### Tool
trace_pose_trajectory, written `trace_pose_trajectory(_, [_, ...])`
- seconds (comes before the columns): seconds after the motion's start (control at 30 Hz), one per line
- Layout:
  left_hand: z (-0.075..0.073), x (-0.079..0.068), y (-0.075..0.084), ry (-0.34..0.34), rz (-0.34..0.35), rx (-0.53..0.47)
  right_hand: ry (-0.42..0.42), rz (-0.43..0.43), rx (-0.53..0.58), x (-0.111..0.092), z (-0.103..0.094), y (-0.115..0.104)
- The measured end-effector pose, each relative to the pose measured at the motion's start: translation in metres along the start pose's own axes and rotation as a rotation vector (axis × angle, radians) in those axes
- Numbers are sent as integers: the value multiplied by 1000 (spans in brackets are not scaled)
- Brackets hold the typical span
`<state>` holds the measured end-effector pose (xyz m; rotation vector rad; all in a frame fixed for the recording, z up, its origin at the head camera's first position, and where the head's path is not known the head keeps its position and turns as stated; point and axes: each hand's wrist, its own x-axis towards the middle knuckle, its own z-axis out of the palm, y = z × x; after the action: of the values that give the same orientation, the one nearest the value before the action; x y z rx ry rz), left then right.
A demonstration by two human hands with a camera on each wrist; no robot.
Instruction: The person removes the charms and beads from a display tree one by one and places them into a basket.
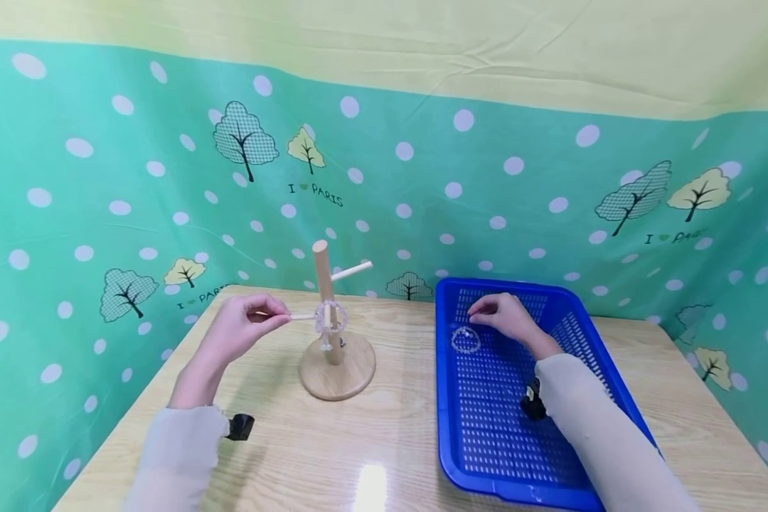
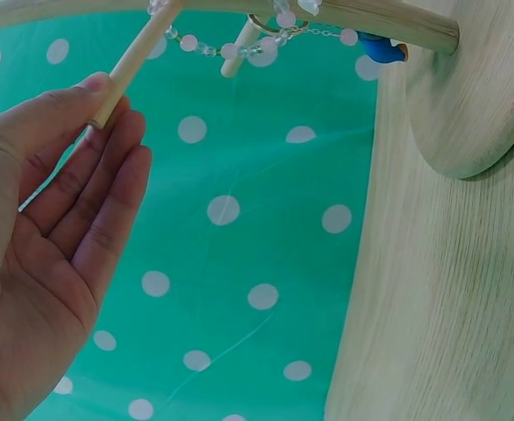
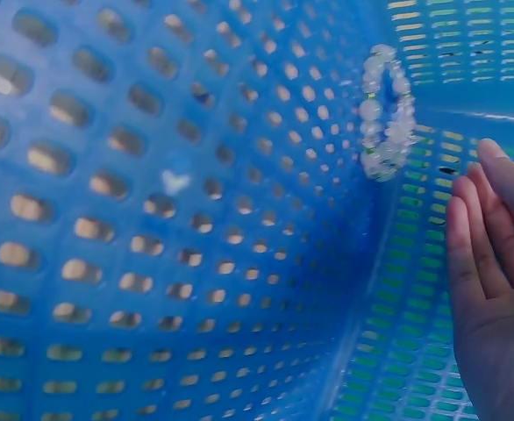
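My left hand (image 1: 237,333) pinches the tip of a thin wooden peg (image 1: 304,317) between thumb and fingers. That peg sticks out from the post of a wooden stand (image 1: 323,267) with a round base. A bracelet of clear and pink beads (image 2: 229,51) hangs on the stand, with a small blue charm (image 2: 380,48) near it in the left wrist view. My right hand (image 1: 507,318) is over the blue basket (image 1: 444,412), its fingers extended and holding nothing. Just beside its fingertips, a clear beaded bracelet (image 3: 371,110) lies in the basket.
Another peg (image 1: 352,271) juts right from the upper post. The stand and basket are on a light wooden table (image 1: 397,427), the basket right of the stand. Behind the table hangs a green dotted cloth (image 1: 371,192).
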<state>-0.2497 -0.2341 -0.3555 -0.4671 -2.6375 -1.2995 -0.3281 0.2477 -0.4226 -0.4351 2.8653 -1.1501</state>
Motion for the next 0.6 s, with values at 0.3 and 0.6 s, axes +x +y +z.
trace_pose_trajectory(0.3, [-1, 2, -2, -15, -19, 13, 74, -41, 42, -2, -4, -18])
trace_pose_trajectory(0.6, [-1, 1, -2, -19, -40, 0, 72, -78, 126, -1, -8, -48])
